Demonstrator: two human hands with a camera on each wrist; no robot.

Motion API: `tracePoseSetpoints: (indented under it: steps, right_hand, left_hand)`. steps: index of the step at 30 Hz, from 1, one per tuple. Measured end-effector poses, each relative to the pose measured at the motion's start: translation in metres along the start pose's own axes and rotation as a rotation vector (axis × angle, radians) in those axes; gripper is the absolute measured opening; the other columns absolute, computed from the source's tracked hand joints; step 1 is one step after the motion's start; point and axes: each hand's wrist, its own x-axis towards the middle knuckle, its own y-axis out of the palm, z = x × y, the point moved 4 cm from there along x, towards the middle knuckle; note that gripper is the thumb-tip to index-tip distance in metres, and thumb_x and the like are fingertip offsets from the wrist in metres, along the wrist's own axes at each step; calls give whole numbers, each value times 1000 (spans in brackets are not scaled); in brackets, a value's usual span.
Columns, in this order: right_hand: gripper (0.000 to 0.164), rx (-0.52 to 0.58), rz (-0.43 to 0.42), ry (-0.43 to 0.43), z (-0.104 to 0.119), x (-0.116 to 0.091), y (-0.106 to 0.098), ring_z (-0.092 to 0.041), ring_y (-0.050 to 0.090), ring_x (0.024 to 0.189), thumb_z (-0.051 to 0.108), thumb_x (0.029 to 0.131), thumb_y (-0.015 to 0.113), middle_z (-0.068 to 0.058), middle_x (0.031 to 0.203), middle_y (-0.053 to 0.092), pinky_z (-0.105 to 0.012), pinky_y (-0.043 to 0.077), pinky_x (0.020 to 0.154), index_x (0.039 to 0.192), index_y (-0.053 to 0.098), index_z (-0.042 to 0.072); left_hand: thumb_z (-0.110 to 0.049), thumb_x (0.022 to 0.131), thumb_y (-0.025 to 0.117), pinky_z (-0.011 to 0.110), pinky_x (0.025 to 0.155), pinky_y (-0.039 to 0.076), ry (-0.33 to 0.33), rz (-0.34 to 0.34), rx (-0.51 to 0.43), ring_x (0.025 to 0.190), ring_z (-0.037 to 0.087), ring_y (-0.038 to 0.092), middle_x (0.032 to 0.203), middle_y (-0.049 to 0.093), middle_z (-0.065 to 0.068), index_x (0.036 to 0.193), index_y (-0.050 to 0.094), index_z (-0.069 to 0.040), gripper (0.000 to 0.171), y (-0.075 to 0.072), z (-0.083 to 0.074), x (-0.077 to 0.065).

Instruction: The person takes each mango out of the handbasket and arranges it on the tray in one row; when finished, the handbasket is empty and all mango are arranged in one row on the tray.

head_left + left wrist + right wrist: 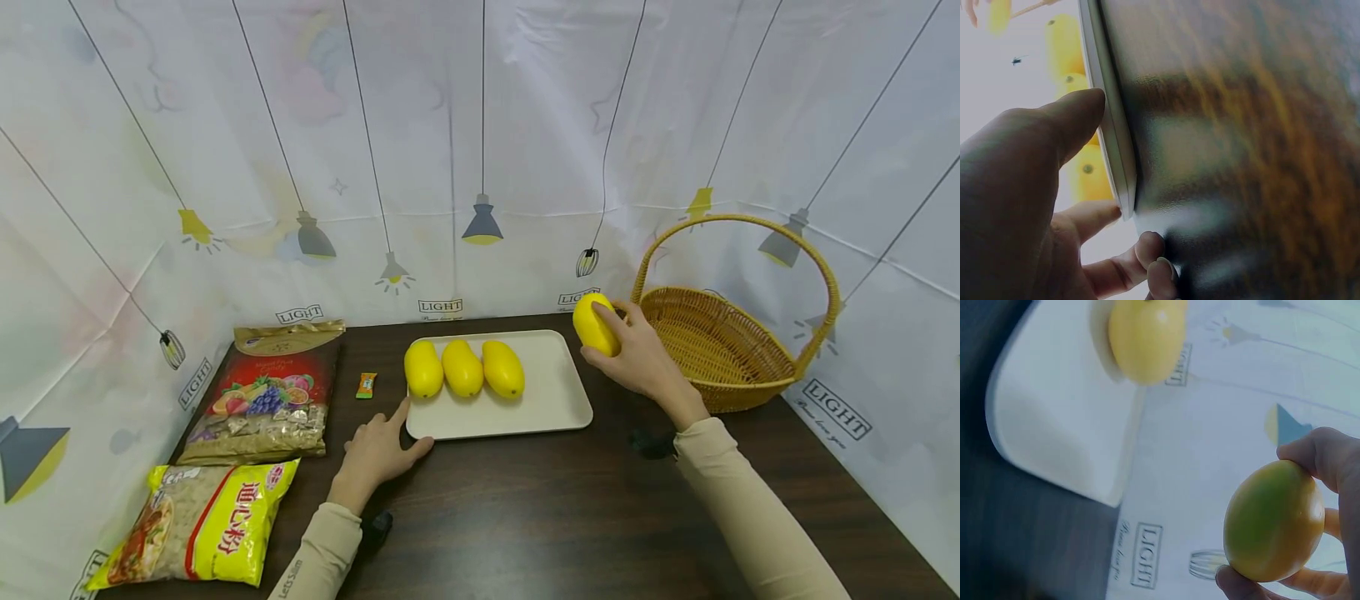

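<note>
My right hand (633, 350) grips a yellow mango (592, 321) between thumb and fingers, raised beside the tray's right end and left of the wicker basket (720, 333). The right wrist view shows this mango (1272, 522) with a greenish patch. Three more mangoes (462, 368) lie side by side on the left half of the white rectangular tray (551, 379). At the tray's front left corner is my left hand (378, 450), thumb and index finger spread along its edges. The left wrist view has the thumb (1079, 115) against the tray's rim (1113, 125).
A red and gold bag of fruit candy (266, 396) lies at the left, with a yellow pasta bag (206, 521) in front of it. One small wrapped candy (366, 385) sits left of the tray. The basket's tall handle (738, 218) arches upward. A printed curtain (525, 167) borders the dark table (525, 517).
</note>
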Motion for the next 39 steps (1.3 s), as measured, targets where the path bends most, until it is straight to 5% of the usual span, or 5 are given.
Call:
tracePoseSetpoints:
  steps: [15,39]
  right_hand:
    - [73,-10,203,119,-4,-3,70,-41,57,108,40,91,66,-26,152,33,-54,52,90,154,41,15]
    - [70,-20,298,58,14,3,107,-47,58,115,37,90,69,-29,151,35,-62,51,95,151,46,14]
  left_hand:
    - [-64,90,62,74,86,46,-2,3,-3,110,51,62,134,58,26,159,32,-26,85,0,0,0]
    - [-64,89,62,71,84,48,-2,5,-1,105,48,62,130,59,25,159,31,-27,85,1,0,0]
